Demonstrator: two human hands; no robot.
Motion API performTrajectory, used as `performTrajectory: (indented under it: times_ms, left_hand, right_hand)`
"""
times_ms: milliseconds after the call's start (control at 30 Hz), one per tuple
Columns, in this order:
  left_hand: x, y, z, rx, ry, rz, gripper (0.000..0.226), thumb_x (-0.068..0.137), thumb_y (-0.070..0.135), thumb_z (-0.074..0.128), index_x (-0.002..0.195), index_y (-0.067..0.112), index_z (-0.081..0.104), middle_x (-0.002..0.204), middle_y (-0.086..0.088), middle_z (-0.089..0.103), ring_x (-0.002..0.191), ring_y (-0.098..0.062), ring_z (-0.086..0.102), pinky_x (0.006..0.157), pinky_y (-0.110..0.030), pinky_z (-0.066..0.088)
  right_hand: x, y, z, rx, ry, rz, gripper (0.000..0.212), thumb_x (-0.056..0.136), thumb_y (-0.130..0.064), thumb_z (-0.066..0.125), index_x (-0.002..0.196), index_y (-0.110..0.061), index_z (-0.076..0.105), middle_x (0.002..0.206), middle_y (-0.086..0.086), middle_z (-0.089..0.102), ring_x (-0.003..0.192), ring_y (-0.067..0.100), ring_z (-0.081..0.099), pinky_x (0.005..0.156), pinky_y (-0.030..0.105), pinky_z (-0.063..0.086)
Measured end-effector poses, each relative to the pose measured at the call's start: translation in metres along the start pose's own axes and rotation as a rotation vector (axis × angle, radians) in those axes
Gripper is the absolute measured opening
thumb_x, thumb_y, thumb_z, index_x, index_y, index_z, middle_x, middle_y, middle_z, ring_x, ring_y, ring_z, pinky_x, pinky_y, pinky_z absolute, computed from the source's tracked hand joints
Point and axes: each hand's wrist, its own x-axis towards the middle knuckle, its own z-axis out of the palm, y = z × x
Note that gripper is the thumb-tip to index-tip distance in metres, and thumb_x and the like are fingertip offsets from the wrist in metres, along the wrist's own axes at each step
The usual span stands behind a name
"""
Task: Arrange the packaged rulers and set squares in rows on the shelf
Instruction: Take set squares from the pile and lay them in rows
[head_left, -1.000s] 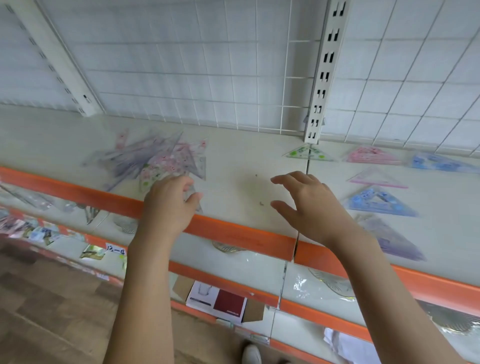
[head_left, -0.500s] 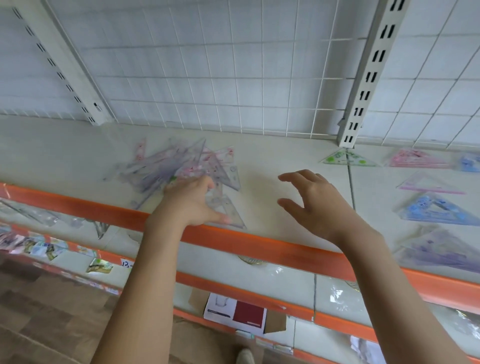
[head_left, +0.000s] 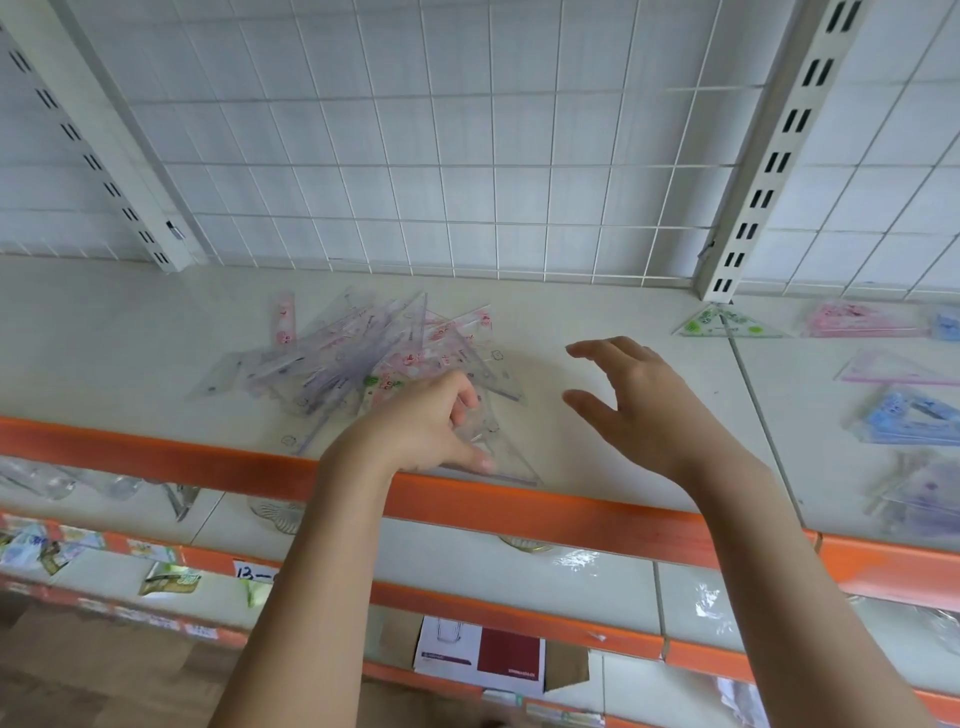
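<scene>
Left hand (head_left: 426, 426) pinches set square (head_left: 498, 447)

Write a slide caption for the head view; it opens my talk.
Left hand grips a clear set square beside the pile.

Bright, even light; soft shadows, wide-angle bowing, slight blur

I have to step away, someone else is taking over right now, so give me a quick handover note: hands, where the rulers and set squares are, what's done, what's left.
Left hand: grips a clear set square at the front edge of the pile, near the orange shelf lip.
Right hand: open, hovers over bare shelf, holds nothing.
Pile: packaged rulers and set squares heaped unsorted, centre-left.
Done: on the right, single packs laid out apart: green, pink, pink-edged, blue, purple.
Left: lay out the held set square, then the rest of the pile, in rows.
</scene>
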Motion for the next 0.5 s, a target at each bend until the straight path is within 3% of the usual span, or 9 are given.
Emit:
performTrajectory:
  times_ms: [67,233,367,500]
  left_hand:
    - [0.000,-0.004,0.000,-0.057,0.020,0.012,0.053,0.064,0.032,0.084,0.103,0.027,0.049,0.096,0.008,0.052,0.086,-0.008,0.052,0.084,-0.030,0.048]
    - [-0.006,-0.016,0.000,-0.229,0.090,0.029,0.041,0.068,0.022,0.083,0.092,0.031,0.050,0.087,0.007,0.060,0.074,-0.005,0.055,0.066,-0.023,0.044]
    - [-0.012,-0.023,-0.004,-0.339,0.103,0.058,0.039,0.073,0.013,0.078,0.098,0.028,0.053,0.083,0.006,0.067,0.071,-0.006,0.056,0.070,-0.023,0.046]
    - [-0.020,-0.028,-0.014,-0.386,0.174,0.114,0.032,0.081,0.009,0.070,0.105,0.028,0.059,0.077,0.011,0.063,0.065,0.000,0.051,0.066,-0.010,0.040]
  right_hand:
    - [0.002,-0.002,0.002,0.011,0.009,0.005,0.045,0.091,-0.032,0.057,0.134,-0.021,0.048,0.129,0.003,0.052,0.114,0.025,0.049,0.097,0.040,0.040]
    - [0.009,-0.012,0.011,0.032,-0.002,-0.014,0.044,0.091,-0.032,0.056,0.134,-0.021,0.047,0.131,0.003,0.051,0.115,0.025,0.049,0.098,0.042,0.041]
    - [0.013,-0.017,0.015,0.026,-0.028,-0.038,0.045,0.091,-0.032,0.056,0.134,-0.021,0.047,0.132,0.002,0.051,0.117,0.024,0.048,0.098,0.044,0.040]
    - [0.023,-0.021,0.014,0.011,-0.051,-0.062,0.042,0.092,-0.032,0.056,0.131,-0.019,0.050,0.126,0.003,0.054,0.114,0.024,0.050,0.097,0.041,0.041]
